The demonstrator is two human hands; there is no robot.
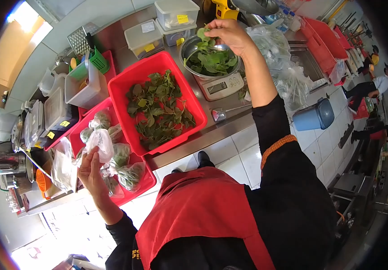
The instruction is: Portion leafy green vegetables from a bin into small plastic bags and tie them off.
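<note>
My right hand (229,35) pinches a few green leaves (203,34) above a steel bowl (184,50) of leafy greens. That bowl rests on a digital kitchen scale (224,87). My left hand (91,170) holds a thin clear plastic bag (100,145) over a red tray (150,184) with several knotted bags of greens (129,177). Between my hands stands a large red tub (194,116) with loose leafy stems (156,111) spread in it.
Lidded plastic containers (145,37) stand behind the tub. More bagged greens (292,84) lie right of the scale, by a red crate (322,38). A blue bin (313,115) is on the floor. Left are a box grater (80,38) and more containers. People are far right.
</note>
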